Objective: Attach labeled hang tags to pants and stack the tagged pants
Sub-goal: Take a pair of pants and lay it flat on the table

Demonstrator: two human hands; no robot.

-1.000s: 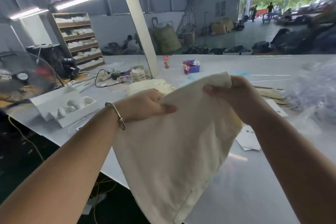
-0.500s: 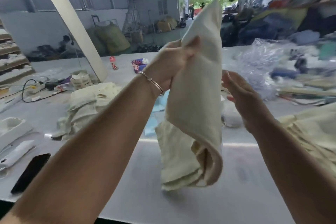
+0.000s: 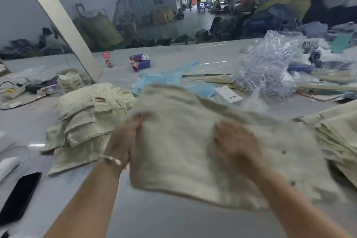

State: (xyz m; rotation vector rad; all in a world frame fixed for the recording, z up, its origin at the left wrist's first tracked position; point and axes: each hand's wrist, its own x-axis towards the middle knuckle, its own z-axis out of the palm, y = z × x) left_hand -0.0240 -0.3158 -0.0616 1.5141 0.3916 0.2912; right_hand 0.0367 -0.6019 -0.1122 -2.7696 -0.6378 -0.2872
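Note:
A cream pair of pants [image 3: 179, 141] is spread flat in front of me over the white table [image 3: 135, 218], blurred by motion. My left hand [image 3: 123, 139] grips its left edge, fingers curled on the cloth. My right hand [image 3: 231, 141] lies on top of the fabric near its middle with the fingers fairly straight. A loose pile of cream pants [image 3: 87, 120] sits to the left. A neater stack of cream pants [image 3: 340, 137] lies at the right edge. A white hang tag [image 3: 229, 94] rests on the table beyond the pants.
A black phone [image 3: 19, 197] lies at the near left edge. A heap of clear plastic bags [image 3: 270, 71] stands at the back right, blue paper sheets [image 3: 164, 79] behind the pants. A slanted white post [image 3: 63, 23], cables and a small purple box [image 3: 141, 63] stand farther back.
The pants hung bunched from my raised left hand; now they are down and spread flat on the table. My right hand, free before, now rests on the cloth.

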